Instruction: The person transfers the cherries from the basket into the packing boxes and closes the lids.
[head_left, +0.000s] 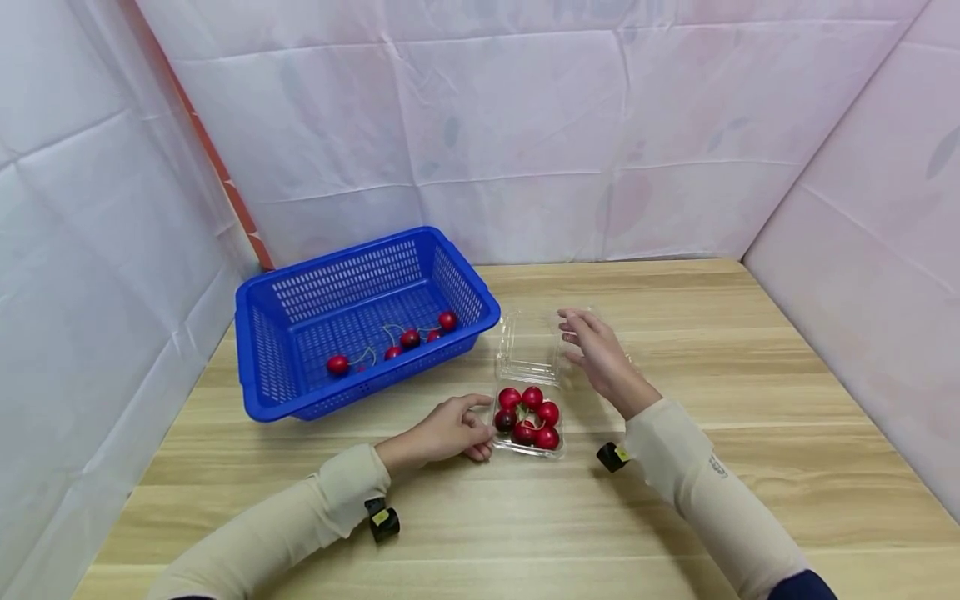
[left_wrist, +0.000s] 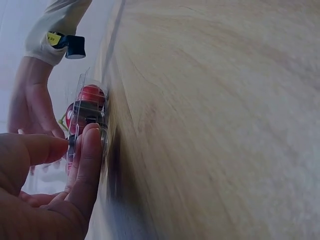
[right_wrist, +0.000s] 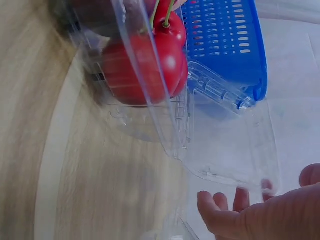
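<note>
Box of cherries sits on the table at the left hand, thumb and fingers pinching its side wall. Lid is folded back beyond that pinch, right hand loose at its outer edge, gripping nothing; contact hard to call through clear plastic. Basket with more cherries sits beyond the left hand, off to its left.
</note>
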